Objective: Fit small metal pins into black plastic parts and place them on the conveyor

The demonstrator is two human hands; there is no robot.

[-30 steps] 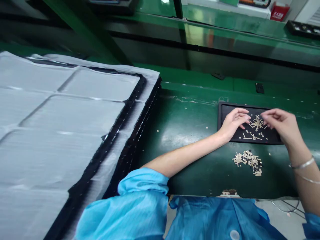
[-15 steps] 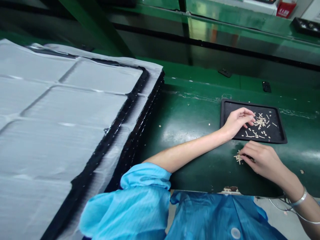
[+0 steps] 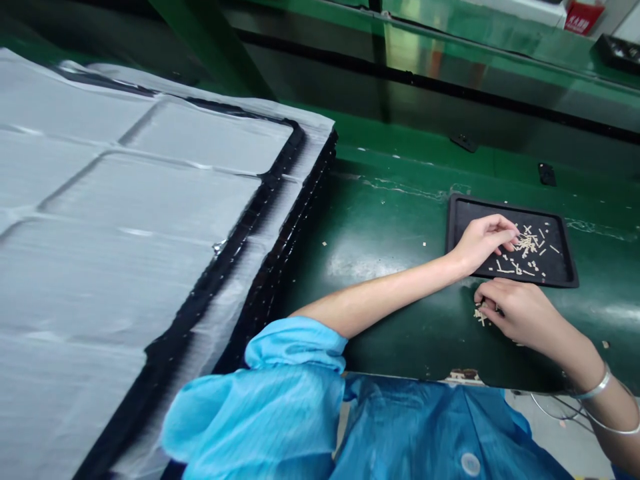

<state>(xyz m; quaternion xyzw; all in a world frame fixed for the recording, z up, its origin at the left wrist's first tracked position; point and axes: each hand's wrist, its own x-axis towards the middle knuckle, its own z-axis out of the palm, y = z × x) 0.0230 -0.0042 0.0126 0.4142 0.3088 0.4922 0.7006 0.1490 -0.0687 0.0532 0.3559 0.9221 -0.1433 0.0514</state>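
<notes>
A black tray [image 3: 570, 257] on the green tabletop holds a loose pile of small pale strips [image 3: 527, 241]. My left hand [image 3: 486, 241] is over the tray's left half, its fingers curled together at the edge of the pile; what they pinch is too small to make out. In front of the tray, my right hand [image 3: 520, 312] is bent over a small heap of pale pieces [image 3: 481, 316] on the table. Its thumb and index finger are close together above that heap, and anything between them is hidden.
Stacked trays under whitish sheeting [image 3: 190, 200] fill the left side. Small black parts [image 3: 547, 174] lie behind the black tray. A green ledge [image 3: 450, 33] runs along the back, with a red box [image 3: 583, 17] at upper right.
The view has shifted slightly. My right fingers have curled in more tightly over the small heap. My left hand has stayed at the pile's edge.
</notes>
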